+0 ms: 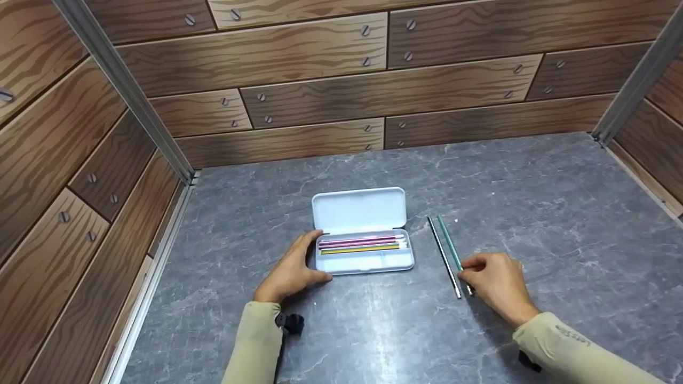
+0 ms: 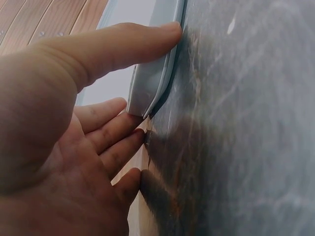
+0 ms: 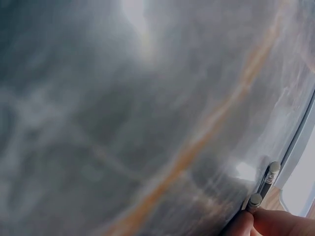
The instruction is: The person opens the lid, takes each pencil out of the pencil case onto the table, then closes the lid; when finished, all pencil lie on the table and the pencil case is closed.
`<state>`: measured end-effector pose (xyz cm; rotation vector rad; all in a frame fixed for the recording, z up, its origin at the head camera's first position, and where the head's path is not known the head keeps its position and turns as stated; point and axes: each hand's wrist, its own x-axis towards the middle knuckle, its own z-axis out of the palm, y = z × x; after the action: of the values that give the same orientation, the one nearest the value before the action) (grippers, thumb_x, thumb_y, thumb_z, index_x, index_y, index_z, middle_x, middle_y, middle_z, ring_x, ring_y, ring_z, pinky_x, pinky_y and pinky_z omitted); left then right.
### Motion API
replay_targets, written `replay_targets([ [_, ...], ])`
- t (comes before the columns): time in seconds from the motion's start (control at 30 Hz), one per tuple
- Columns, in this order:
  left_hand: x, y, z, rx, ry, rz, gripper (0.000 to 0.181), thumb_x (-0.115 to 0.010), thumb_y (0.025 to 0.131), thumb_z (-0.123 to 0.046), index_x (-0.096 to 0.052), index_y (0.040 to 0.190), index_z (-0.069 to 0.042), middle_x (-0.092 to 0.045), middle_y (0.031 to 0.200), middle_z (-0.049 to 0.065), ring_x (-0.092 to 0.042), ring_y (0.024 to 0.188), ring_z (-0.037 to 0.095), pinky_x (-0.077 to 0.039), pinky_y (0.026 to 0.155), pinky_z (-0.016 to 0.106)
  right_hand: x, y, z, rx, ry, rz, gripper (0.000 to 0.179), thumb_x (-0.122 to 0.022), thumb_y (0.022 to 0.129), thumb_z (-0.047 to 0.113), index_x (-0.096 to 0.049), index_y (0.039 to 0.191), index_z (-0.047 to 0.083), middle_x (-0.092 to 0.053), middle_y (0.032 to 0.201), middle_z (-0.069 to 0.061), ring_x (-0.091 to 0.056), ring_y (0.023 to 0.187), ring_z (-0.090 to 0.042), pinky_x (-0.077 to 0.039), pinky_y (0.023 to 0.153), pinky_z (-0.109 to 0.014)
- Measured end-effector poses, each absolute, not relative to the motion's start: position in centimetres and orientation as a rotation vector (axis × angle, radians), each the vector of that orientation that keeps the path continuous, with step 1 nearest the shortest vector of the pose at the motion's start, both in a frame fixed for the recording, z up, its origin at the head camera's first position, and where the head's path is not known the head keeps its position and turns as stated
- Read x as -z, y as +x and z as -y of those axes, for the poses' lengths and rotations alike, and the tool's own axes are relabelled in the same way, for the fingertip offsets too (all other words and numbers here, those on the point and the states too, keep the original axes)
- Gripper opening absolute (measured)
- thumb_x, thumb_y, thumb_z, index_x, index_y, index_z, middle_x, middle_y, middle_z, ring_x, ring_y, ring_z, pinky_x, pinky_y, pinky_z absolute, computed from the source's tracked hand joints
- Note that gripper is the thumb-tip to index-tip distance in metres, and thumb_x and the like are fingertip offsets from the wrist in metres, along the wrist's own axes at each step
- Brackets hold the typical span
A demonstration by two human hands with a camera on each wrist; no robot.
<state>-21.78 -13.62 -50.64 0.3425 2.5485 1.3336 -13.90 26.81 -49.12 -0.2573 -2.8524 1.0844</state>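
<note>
An open pale-blue pencil case (image 1: 365, 271) lies on the table, its lid (image 1: 360, 209) tipped back toward the wall. Several purple and yellow pencils (image 1: 360, 249) rest inside, in the rear part of the tray. My left hand (image 1: 291, 271) holds the case by its left end, thumb at the front corner and fingers round the back, as the left wrist view also shows. Right of the case, my right hand (image 1: 500, 285) pinches a green pencil (image 1: 449, 242) near its eraser end (image 3: 254, 200). Beside that pencil, a black pencil (image 1: 443, 253) lies nearly parallel on the table.
A grey marbled table (image 1: 560, 213) spreads out around the case. Wood-patterned panels (image 1: 320, 58) stand behind and at both sides, with metal posts (image 1: 128, 85) in the corners.
</note>
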Motion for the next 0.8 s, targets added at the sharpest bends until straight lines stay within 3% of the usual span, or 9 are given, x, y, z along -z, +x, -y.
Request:
replay_targets([
  [0.47, 50.5, -21.6, 13.8, -1.331, 0.311, -2.564, 0.102, -0.098, 0.085, -0.01, -0.044, 0.171, -0.018, -0.042, 0.176, 0.017, -0.037, 0.167, 0.038, -0.03, 0.138, 0.062, 48.3, -14.8, -26.7, -1.094, -0.249, 2.883, 0.023, -0.087, 0.093, 0.021, -0.088, 0.108, 0.003, -0.086, 0.101, -0.015, -0.073, 0.082, -0.016, -0.056, 0.075, -0.036],
  [0.67, 50.4, -21.6, 13.7, -1.335, 0.318, -2.563, 0.102, -0.097, 0.085, -0.009, -0.044, 0.171, -0.017, -0.04, 0.178, 0.018, -0.035, 0.168, 0.04, -0.029, 0.138, 0.062, 47.3, -16.0, -26.0, -1.073, -0.161, 2.841, 0.026, -0.083, 0.098, 0.02, -0.086, 0.116, 0.001, -0.085, 0.113, -0.022, -0.08, 0.099, -0.037, -0.063, 0.091, -0.054],
  [0.8, 50.6, -21.6, 13.5, -1.329, 0.321, -2.562, 0.102, -0.098, 0.084, -0.009, -0.044, 0.171, -0.017, -0.039, 0.179, 0.019, -0.034, 0.168, 0.04, -0.028, 0.139, 0.062, 46.8, -17.0, -25.0, -1.05, -0.081, 2.785, 0.023, -0.083, 0.098, 0.018, -0.086, 0.114, 0.002, -0.086, 0.112, -0.02, -0.08, 0.103, -0.04, -0.062, 0.096, -0.058],
])
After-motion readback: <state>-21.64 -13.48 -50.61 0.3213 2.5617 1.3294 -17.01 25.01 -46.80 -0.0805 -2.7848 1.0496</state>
